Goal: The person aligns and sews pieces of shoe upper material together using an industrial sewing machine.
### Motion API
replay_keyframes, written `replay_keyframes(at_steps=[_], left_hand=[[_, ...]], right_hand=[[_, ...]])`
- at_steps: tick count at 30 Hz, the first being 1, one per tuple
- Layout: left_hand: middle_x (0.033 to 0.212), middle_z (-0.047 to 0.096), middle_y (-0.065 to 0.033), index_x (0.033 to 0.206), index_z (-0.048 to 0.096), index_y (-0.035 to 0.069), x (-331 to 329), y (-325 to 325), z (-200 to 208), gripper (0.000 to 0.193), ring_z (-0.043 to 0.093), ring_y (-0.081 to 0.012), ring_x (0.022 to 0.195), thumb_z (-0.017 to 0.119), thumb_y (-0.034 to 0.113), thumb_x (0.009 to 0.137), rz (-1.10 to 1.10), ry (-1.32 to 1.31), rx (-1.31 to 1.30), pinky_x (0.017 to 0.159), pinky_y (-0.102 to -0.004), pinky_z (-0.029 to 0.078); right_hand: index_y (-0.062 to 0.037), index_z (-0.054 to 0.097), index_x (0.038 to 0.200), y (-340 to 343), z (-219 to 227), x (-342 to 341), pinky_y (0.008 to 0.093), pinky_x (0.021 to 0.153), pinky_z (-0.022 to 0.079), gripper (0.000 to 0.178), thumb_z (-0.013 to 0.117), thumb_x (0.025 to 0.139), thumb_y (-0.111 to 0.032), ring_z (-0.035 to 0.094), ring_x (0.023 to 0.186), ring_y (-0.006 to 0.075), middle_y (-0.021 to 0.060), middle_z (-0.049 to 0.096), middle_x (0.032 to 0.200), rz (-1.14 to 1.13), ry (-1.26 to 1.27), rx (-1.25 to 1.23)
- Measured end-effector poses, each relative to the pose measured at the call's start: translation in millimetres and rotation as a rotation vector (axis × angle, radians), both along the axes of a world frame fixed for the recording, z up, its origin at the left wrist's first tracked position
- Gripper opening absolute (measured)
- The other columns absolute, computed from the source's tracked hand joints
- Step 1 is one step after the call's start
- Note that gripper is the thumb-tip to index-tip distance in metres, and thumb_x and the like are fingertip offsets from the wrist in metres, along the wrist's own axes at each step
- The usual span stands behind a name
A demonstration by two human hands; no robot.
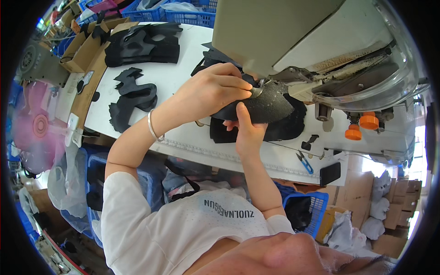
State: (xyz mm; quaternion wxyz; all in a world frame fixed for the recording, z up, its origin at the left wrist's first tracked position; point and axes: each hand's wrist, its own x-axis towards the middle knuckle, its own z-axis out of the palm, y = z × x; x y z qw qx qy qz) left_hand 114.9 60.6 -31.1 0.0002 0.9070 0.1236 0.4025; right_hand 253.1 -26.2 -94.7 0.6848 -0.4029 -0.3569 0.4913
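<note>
A black textured piece [275, 101], which looks like a mesh shoe upper, lies under the head of a sewing machine [270, 36]. My left hand [215, 90], with a silver bangle at its wrist, presses fingertips together on the piece's left side, close to the needle area. The needle itself is hidden. Just below, my right hand [249, 132] grips the piece's near edge between thumb and fingers, some of them out of sight underneath. More dark pieces [293, 126] lie beneath and behind it on the white table [183, 151].
Stacked black cut pieces [146, 43] and curved black pieces [133, 96] lie on the table's left. Blue thread snips [304, 162] and a phone [330, 173] rest near the right front edge. Blue crates [316, 211] stand below. A pink fan [40, 123] stands far left.
</note>
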Motion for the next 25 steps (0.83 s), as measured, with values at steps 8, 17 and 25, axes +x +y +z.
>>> replay_keyframes(at_steps=[8,17,25], left_hand=[[0.106,0.07,-0.0015,0.09,0.073,0.004,-3.3,-0.4,5.6,0.025,0.063,-0.0256,0.1,0.071,0.007,0.065,-0.052,0.053,-0.024,0.081,-0.0315,0.056],[0.101,0.07,-0.0008,0.087,0.074,0.004,0.0,-0.5,1.9,0.023,0.06,-0.0206,0.091,0.07,0.007,0.064,-0.042,-0.015,0.023,0.076,-0.0291,0.056],[0.1,0.07,-0.0026,0.089,0.074,0.004,6.2,-4.5,0.5,0.025,0.061,-0.0211,0.091,0.069,0.006,0.064,-0.002,-0.051,-0.025,0.076,-0.0271,0.056]], right_hand=[[0.0005,0.059,0.107,0.0,-4.2,-3.9,0.0257,0.048,0.05,0.017,0.06,0.096,-0.013,0.061,0.056,0.0146,0.0073,0.065,0.079,-0.025,0.017,0.071],[0.0007,0.06,0.105,0.3,-6.6,-5.0,0.0248,0.046,0.049,0.016,0.059,0.095,-0.012,0.061,0.054,0.0139,0.0067,0.065,0.077,-0.054,0.006,0.071],[0.0006,0.062,0.103,1.2,-6.6,3.4,0.0246,0.045,0.05,0.016,0.061,0.094,-0.013,0.061,0.053,0.0141,0.0073,0.066,0.077,-0.074,-0.013,0.013]])
